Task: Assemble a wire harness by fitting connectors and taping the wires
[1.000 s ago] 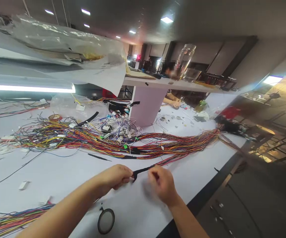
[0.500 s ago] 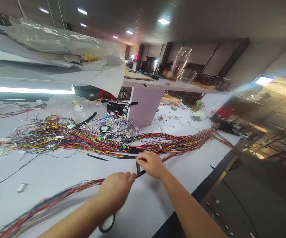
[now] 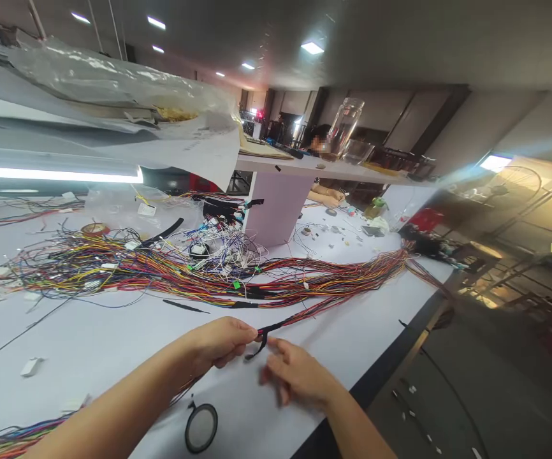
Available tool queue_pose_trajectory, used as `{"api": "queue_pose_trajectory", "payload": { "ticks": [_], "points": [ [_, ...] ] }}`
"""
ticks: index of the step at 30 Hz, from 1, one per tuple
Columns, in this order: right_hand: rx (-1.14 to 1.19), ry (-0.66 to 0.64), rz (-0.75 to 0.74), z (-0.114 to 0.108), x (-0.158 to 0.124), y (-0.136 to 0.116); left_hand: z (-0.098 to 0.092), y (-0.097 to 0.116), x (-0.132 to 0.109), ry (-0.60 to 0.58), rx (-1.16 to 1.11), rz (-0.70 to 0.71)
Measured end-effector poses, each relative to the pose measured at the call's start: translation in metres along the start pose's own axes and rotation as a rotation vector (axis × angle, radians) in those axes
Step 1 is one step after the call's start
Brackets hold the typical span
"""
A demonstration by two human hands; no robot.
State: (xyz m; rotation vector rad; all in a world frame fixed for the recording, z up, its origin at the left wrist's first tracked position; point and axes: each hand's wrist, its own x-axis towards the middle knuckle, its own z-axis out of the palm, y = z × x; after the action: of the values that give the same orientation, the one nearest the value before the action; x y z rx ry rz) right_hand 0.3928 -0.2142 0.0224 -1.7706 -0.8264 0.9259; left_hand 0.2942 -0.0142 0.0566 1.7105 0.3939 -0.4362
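Observation:
My left hand (image 3: pixel 221 341) pinches a thin bundle of red and dark wires (image 3: pixel 305 312) between thumb and fingers. Just right of that grip, black tape (image 3: pixel 271 328) is wrapped round the bundle. A loose strip of the tape hangs down from the wrap. Close beside this strip is my right hand (image 3: pixel 302 376), its fingers apart and slightly blurred, holding nothing that I can see. A roll of black tape (image 3: pixel 188 430) lies on the white table below my left hand.
Behind my hands a thick mass of multicoloured wires (image 3: pixel 209 280) runs across the table (image 3: pixel 113 344). A shelf panel (image 3: pixel 276 210) stands beyond it. A white connector (image 3: pixel 32 366) lies at left. Across the table, another person's hand (image 3: pixel 336 196) rests among small parts.
My right hand has let go of the tape strip and moved down, its fingers opening. The strip now hangs loose. My left hand has shifted up and tilted the wire bundle; the tape roll shows fully.

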Motion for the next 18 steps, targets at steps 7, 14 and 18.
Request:
{"api": "queue_pose_trajectory", "payload": {
  "ticks": [7, 14, 18],
  "points": [
    [-0.21, 0.244, -0.166, -0.018, 0.008, -0.02, 0.02, -0.008, -0.005, 0.141, 0.18, 0.099],
    [-0.468, 0.393, -0.455, -0.021, 0.079, -0.052, 0.044, -0.005, -0.022, 0.331, 1.056, 0.205],
    [-0.293, 0.682, -0.439, -0.028, 0.065, -0.04, 0.032, 0.004, -0.02, 0.32, 0.654, 0.161]
  ]
}}
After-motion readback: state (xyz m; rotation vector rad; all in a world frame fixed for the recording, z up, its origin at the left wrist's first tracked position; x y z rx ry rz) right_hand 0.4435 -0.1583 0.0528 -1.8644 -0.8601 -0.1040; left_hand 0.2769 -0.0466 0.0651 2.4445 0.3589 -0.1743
